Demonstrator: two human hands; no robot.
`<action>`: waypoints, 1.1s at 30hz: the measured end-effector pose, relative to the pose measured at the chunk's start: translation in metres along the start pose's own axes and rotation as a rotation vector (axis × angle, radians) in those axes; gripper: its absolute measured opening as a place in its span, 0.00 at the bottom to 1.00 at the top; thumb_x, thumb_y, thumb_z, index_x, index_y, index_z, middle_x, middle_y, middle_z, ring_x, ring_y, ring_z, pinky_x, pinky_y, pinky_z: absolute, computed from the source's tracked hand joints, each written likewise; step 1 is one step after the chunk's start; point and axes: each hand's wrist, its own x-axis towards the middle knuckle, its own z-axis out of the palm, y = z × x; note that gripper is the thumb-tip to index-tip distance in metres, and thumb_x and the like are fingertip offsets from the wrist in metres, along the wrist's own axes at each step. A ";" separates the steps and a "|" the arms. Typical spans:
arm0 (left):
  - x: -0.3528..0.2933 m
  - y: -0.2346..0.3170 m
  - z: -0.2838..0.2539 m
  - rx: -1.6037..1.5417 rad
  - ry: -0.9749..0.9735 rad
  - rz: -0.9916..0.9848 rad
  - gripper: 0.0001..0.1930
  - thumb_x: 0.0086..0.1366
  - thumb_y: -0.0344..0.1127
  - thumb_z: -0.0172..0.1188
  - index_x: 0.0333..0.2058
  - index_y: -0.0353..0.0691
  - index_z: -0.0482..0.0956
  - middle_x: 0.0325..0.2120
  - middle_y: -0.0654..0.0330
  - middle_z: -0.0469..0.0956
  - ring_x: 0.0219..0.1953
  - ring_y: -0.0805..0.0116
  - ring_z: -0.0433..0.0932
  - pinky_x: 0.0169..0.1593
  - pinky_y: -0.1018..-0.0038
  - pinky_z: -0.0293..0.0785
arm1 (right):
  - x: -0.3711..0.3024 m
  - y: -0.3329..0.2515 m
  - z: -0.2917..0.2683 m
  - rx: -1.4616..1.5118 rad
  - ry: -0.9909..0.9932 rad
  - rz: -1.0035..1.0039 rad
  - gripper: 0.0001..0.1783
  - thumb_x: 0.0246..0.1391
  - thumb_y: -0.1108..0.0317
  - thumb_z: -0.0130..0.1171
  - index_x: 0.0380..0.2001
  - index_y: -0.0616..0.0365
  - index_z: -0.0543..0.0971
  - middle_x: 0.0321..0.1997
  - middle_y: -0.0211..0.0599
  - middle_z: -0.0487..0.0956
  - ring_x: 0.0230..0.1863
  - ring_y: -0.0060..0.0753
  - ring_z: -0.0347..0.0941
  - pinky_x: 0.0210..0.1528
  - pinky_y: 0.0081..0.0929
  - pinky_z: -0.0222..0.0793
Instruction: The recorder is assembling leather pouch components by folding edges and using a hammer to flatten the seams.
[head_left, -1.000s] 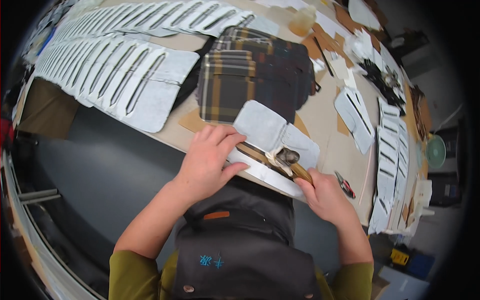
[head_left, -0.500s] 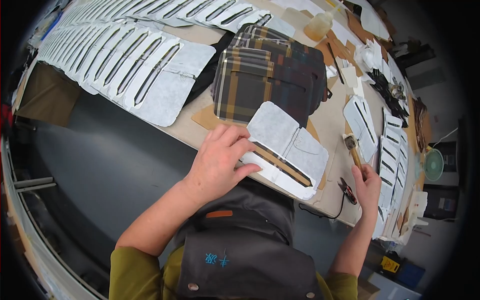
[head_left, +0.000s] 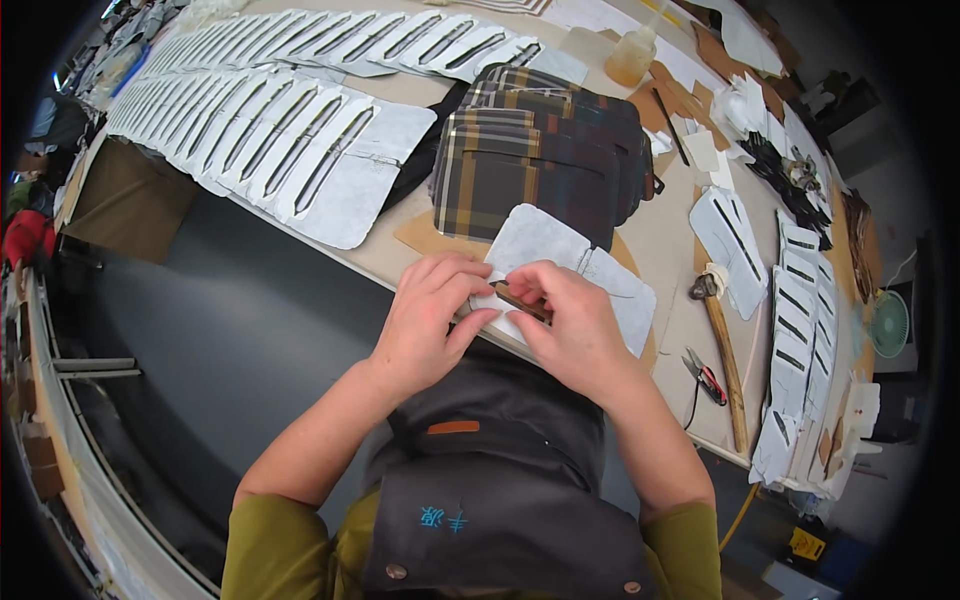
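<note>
A pale-backed fabric panel (head_left: 540, 240) with rounded corners lies at the table's near edge, a long slot along its near side. Brown and dark plaid strip (head_left: 522, 303) shows in that slot. At the slot's left end, my left hand (head_left: 425, 312) has its fingers curled onto the panel, thumb toward the fingertips. My right hand (head_left: 580, 330) is closed over the slot beside it, thumb and fingers pinching the panel; it covers much of the slot. To the right lies a wooden-handled hammer (head_left: 722, 340), untouched, with red-handled snips (head_left: 708, 382) beside it.
Stacked plaid fabric pieces (head_left: 540, 150) stand just beyond the panel. Overlapping rows of slotted pale panels (head_left: 375, 150) run along the left; more panels (head_left: 797, 330) lie at the right. A bottle of amber liquid (head_left: 632, 58) stands at the back among scraps.
My right hand has laid the hammer down on the table and moved left onto the panel's slot. My left hand stays at the slot's left end.
</note>
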 end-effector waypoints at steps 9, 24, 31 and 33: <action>-0.010 -0.009 0.008 0.101 0.190 0.049 0.08 0.56 0.27 0.69 0.35 0.43 0.82 0.45 0.63 0.82 0.53 0.57 0.77 0.57 0.60 0.65 | 0.012 0.001 0.019 0.068 -0.003 0.077 0.16 0.49 0.82 0.63 0.42 0.61 0.76 0.39 0.39 0.82 0.40 0.37 0.81 0.44 0.32 0.79; -0.008 -0.008 0.007 0.093 0.174 0.014 0.08 0.57 0.28 0.68 0.36 0.45 0.82 0.43 0.64 0.80 0.52 0.59 0.76 0.58 0.60 0.62 | -0.009 0.016 -0.005 0.015 -0.059 -0.095 0.13 0.49 0.81 0.63 0.39 0.57 0.81 0.38 0.36 0.81 0.45 0.42 0.77 0.51 0.35 0.71; -0.009 -0.005 -0.016 0.155 -0.037 0.052 0.18 0.56 0.34 0.71 0.47 0.50 0.84 0.48 0.63 0.78 0.56 0.56 0.73 0.62 0.58 0.60 | -0.072 0.009 -0.056 -0.211 0.026 0.006 0.29 0.42 0.70 0.75 0.51 0.58 0.80 0.55 0.39 0.81 0.62 0.48 0.73 0.65 0.41 0.64; -0.011 -0.008 -0.022 0.120 -0.122 0.125 0.18 0.53 0.34 0.74 0.44 0.52 0.85 0.50 0.61 0.77 0.59 0.53 0.71 0.63 0.56 0.60 | -0.087 0.003 -0.058 -0.424 -0.108 -0.010 0.41 0.37 0.65 0.79 0.59 0.57 0.77 0.64 0.40 0.77 0.70 0.50 0.66 0.70 0.48 0.58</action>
